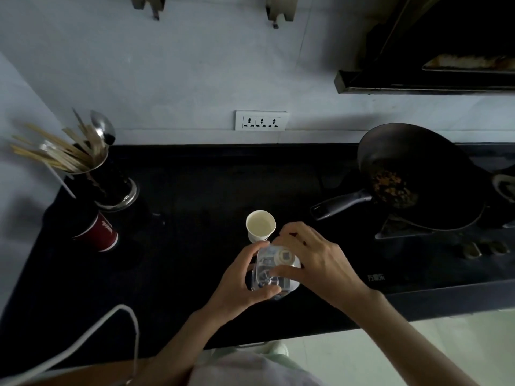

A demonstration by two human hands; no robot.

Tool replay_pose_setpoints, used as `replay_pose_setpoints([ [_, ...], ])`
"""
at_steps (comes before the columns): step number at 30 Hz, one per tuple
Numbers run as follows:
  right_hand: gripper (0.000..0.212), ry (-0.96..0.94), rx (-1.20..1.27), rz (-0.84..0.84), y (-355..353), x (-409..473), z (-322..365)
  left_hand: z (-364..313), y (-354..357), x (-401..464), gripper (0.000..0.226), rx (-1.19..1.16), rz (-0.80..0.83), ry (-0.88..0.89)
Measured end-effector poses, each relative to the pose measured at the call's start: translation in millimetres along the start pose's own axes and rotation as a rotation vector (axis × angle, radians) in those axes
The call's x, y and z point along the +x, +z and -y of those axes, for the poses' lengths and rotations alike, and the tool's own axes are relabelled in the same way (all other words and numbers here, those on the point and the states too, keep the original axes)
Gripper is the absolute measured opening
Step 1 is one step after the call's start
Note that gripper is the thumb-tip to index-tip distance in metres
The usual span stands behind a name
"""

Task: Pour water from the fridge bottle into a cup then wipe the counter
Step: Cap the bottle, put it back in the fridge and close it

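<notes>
The left hand (239,285) grips the thin, squashy, likely heavy water bottle (274,270) low, while the right hand (312,257) curls round its cap (283,256).

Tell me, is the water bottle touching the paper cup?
Cannot tell. In the head view the bottle, held by both hands, overlaps the foot of the white cup, so no gap or contact shows plainly.

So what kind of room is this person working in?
Most likely a home kitchen. A dark wok with food in it sits on a stove at the right, a holder of chopsticks and spoons stands at the left of the black counter, and a range hood hangs above.
</notes>
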State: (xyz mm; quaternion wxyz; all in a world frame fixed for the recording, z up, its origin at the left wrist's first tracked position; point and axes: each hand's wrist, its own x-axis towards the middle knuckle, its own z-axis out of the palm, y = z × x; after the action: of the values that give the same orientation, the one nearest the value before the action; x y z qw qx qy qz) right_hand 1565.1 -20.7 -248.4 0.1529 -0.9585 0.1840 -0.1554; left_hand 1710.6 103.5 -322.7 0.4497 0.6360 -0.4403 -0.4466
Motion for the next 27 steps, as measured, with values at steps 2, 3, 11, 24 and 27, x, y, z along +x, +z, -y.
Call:
replay_pose_setpoints([
  [2, 0.044, -0.090, 0.063, 0.129, -10.3, -1.6, -6.4, -0.1, -1.3, 0.3, 0.076, -0.015, 0.013, -0.005],
  [3, 0.043, -0.124, 0.098, 0.179, -14.9, -2.0, -8.7, 0.7, -1.8, 0.4, 0.077, -0.018, 0.021, -0.007],
  [11, 0.030, -0.132, 0.082, 0.140, -9.5, -0.2, -6.3, 4.9, -1.3, 2.9, 0.080, 0.022, 0.006, -0.013],
  [24, 0.024, 0.190, -0.005, -0.279, 28.4, -23.4, 24.7, 4.2, -0.1, 4.5, 0.083, 0.050, 0.001, 0.044],
  [27, 0.033, 0.218, 0.069, -0.272, 27.0, -30.6, 19.2, 5.8, -0.8, 2.2, 0.082, 0.054, 0.003, 0.047],
])
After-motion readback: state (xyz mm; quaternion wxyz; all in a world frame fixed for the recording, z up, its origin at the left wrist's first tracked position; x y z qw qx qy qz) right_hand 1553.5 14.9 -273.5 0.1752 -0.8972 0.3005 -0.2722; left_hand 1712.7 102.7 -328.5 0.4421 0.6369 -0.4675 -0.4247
